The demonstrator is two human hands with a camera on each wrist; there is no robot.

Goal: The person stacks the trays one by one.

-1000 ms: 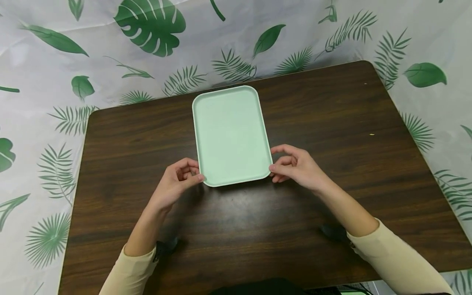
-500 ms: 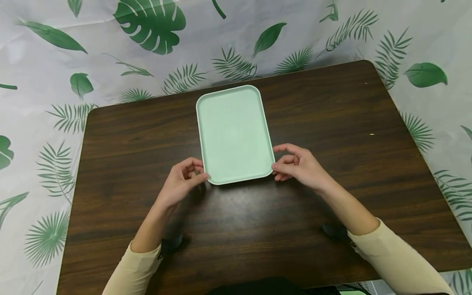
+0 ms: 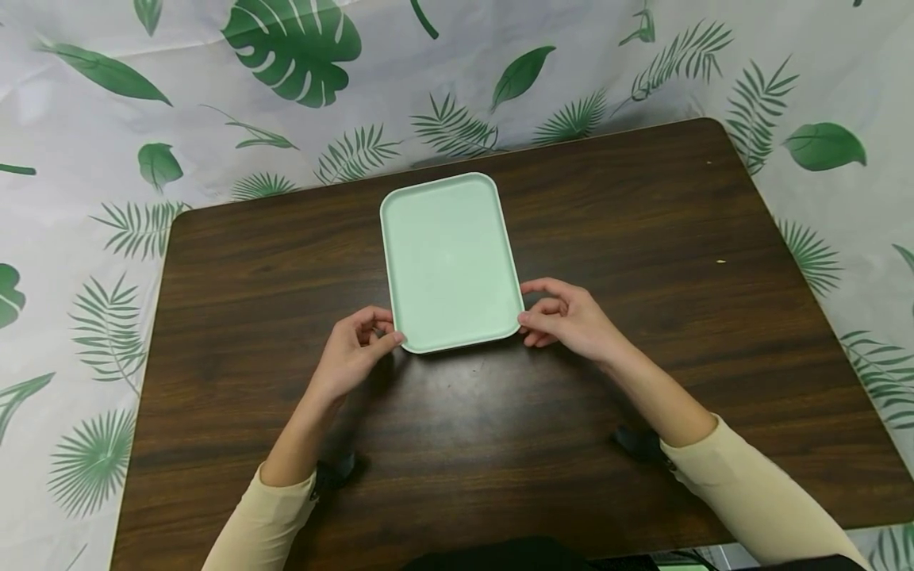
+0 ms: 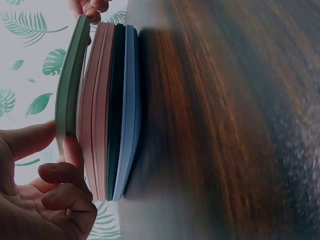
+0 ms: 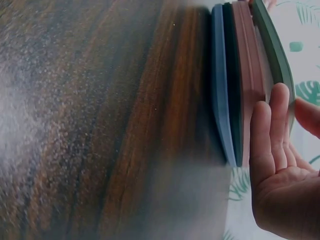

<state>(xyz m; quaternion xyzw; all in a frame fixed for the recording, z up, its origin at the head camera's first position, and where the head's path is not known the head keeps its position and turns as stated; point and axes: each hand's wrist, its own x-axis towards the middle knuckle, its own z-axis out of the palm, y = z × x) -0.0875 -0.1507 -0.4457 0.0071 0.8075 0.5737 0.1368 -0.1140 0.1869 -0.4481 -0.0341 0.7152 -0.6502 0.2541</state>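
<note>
A light green rectangular tray [image 3: 451, 262] lies flat on top of a stack in the head view. My left hand [image 3: 350, 353] pinches its near left corner, thumb on the rim and fingers underneath. At the near right corner my right hand [image 3: 567, 321] grips it the same way. In the left wrist view a narrow gap shows between this green tray [image 4: 70, 85] and two pink trays [image 4: 97, 110] below. Under those come a dark green tray [image 4: 115, 110] and a blue tray [image 4: 130, 100] at the bottom. From above, the green tray hides the lower ones.
The stack stands on a dark wood-grain table [image 3: 664, 238], towards its back edge. A white curtain with green leaf prints [image 3: 300, 55] hangs behind and beside the table. A tiny yellow speck [image 3: 720, 261] lies on the right part of the tabletop.
The green tray first shifted slightly right with both hands. Since then its right side has come back left and its far edge sits nearer, the tray looking a little smaller. Both hands keep their grip.
</note>
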